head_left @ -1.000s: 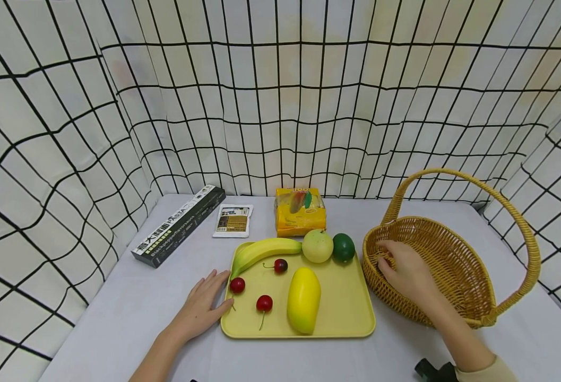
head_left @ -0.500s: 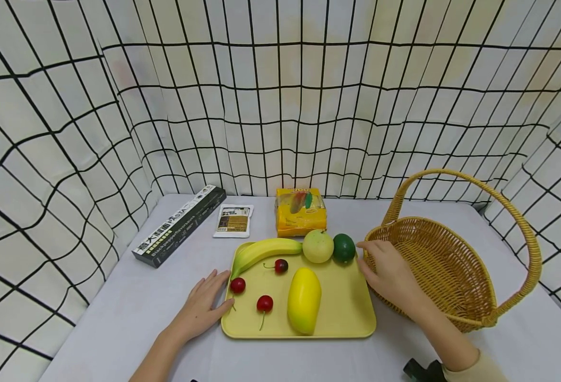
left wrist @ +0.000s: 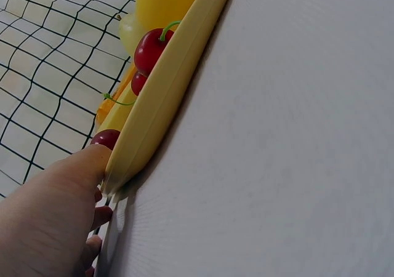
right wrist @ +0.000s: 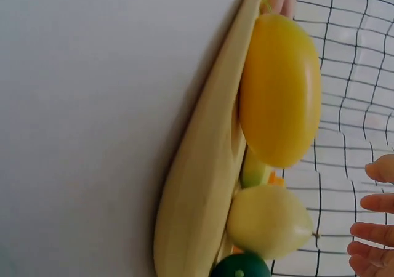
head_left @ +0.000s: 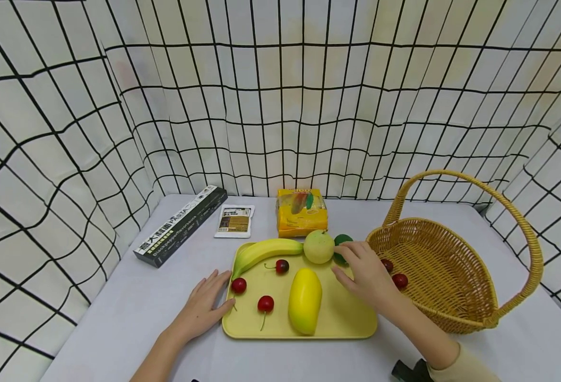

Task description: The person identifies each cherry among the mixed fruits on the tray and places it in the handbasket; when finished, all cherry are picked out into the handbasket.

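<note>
A yellow tray [head_left: 347,324] bears a banana [head_left: 267,248], a yellow mango [head_left: 305,301], a pale green round fruit [head_left: 318,246], a dark green fruit [head_left: 341,240] and three cherries [head_left: 265,304]. My left hand [head_left: 205,301] rests against the tray's left rim, thumb on the edge, fingers straight. Above the tray's right side hovers my right hand [head_left: 363,270], partly covering the dark green fruit. Its fingers [right wrist: 372,232] are spread and hold nothing in the right wrist view. Beside it stands a wicker basket [head_left: 452,265] with dark red fruits [head_left: 399,280] inside.
A yellow packet [head_left: 302,213] stands behind the tray. Further left lie a small sachet [head_left: 234,221] and a dark pasta box [head_left: 181,226]. The basket's tall handle [head_left: 514,212] arches over the right side. Netted white walls enclose the back and sides.
My right hand has moved left, out of the basket and over its rim to the fruits on the tray. Dark red fruits in the basket have come into view. My left hand stays put.
</note>
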`<state>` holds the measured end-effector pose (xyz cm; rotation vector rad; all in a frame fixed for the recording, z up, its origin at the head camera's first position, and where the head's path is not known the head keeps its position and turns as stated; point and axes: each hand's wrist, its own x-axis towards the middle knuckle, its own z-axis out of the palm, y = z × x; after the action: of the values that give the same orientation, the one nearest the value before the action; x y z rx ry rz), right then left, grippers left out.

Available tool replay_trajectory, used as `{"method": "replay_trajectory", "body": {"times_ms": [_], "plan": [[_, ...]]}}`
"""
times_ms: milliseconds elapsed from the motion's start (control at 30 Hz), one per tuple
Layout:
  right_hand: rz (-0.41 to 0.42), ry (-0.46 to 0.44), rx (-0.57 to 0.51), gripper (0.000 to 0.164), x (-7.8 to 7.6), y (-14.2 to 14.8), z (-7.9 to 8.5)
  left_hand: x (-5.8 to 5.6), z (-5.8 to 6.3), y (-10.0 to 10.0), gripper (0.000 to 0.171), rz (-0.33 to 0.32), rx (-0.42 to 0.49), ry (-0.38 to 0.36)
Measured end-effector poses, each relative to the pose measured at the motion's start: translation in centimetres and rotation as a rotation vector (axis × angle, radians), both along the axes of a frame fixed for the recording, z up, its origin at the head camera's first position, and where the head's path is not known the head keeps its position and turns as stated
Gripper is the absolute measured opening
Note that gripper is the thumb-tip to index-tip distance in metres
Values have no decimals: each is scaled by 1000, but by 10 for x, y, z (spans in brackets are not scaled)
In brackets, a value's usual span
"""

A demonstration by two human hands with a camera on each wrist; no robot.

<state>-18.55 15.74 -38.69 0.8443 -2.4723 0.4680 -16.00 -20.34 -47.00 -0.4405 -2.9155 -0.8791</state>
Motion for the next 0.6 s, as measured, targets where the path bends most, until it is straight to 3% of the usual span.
{"method": "replay_trajectory", "body": {"times_ms": [267, 600], "plan": [[44, -19, 80, 38, 7, -29, -6, 0, 0, 0, 65, -5, -9, 5], [228, 35, 174, 44, 13, -64, -17, 1, 1, 0, 65, -4, -8, -1]]}}
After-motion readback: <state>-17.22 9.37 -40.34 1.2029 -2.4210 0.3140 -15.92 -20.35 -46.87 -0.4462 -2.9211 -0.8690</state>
